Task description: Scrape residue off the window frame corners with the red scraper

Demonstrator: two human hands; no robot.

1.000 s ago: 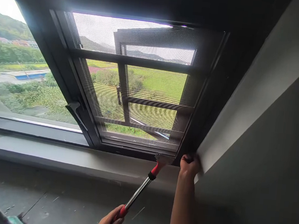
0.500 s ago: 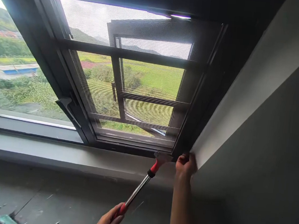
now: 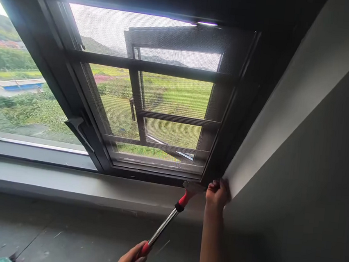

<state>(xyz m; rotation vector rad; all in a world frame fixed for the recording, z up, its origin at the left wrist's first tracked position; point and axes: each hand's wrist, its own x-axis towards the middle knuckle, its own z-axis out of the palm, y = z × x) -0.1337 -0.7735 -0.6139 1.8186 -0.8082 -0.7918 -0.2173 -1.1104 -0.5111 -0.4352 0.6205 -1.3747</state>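
Note:
My left hand (image 3: 131, 258) is wrapped round the red grip of a long-handled scraper (image 3: 162, 228) with a bare metal shaft. The scraper's flat head lies against the lower right of the dark window frame (image 3: 157, 178), its edge close to my right hand. My right hand (image 3: 218, 193) is closed in a pinch at the frame's bottom right corner, next to the white side wall. Whatever those fingers hold, if anything, is too dark to see.
A pale sill (image 3: 64, 181) runs below the window. An insect screen (image 3: 178, 94) covers the opening, with an open sash outside. A window handle (image 3: 80, 132) juts from the left post. Specks and debris lie on the grey surface (image 3: 69, 228) below.
The scraper head has slid slightly right, nearer my right hand, and my left hand has moved right with it. My right hand stays pinched at the corner. The view has shifted a little.

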